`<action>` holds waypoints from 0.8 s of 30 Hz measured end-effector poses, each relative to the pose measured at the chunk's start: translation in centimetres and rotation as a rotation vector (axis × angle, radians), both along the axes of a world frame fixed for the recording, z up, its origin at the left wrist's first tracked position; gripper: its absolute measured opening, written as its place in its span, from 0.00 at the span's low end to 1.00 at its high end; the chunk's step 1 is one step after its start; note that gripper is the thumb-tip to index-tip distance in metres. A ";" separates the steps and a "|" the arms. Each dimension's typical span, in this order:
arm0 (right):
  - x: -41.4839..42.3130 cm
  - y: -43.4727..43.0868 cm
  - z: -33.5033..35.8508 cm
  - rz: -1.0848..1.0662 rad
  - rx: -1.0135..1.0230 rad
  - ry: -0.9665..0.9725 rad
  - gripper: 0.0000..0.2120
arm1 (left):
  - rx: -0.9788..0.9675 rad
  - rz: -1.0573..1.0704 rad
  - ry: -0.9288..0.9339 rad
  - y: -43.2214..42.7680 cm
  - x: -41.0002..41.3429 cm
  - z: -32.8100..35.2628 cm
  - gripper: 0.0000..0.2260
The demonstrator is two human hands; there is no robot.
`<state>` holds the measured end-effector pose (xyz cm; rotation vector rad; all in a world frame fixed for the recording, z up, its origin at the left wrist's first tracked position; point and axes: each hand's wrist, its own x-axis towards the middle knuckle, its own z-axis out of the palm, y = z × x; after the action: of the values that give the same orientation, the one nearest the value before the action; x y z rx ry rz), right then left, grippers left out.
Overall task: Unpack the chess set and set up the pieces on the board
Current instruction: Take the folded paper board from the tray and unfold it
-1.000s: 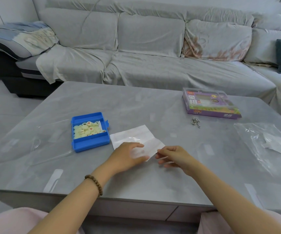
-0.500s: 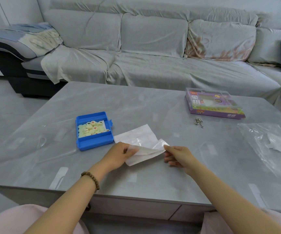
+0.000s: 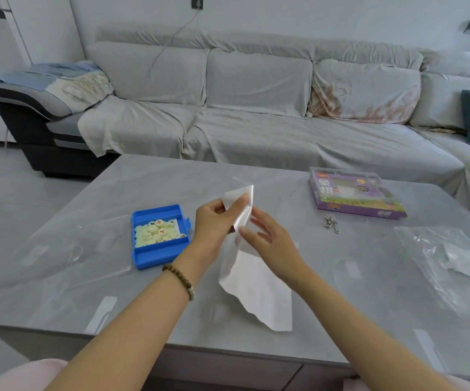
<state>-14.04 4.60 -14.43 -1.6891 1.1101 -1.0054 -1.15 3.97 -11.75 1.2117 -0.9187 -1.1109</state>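
Indoors, grey table [image 3: 171,176] before draped sofa [image 3: 256,136]; left fingers [image 3: 235,207] tight on folded sheet [image 3: 256,289], right fingers [image 3: 259,220] slack against it.

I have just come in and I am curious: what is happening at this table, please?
A person at the grey table holds up a folded white sheet, probably the paper board. The left hand pinches its top; the right hand touches its edge with straight fingers. The cream pieces lie in the blue tray, none set out yet. A purple box and a clear bag lie to the right.
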 end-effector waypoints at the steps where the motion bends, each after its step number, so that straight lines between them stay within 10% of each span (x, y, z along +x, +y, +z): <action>1: 0.3 0.1 0.6 0.010 -0.022 -0.014 0.25 | -0.027 0.030 -0.038 -0.1 -0.2 0.7 0.07; 13: 1.4 0.2 5.2 -0.083 0.082 -0.312 0.08 | -0.201 0.185 -0.221 -1.6 0.3 5.2 0.17; 24: 1.7 0.5 6.4 -0.009 0.137 -0.262 0.19 | -0.218 0.190 -0.147 -2.0 0.2 5.6 0.21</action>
<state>-12.36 5.08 -8.00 -1.4001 0.9907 -1.0953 -0.98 1.98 -6.18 1.1833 -0.9865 -0.7584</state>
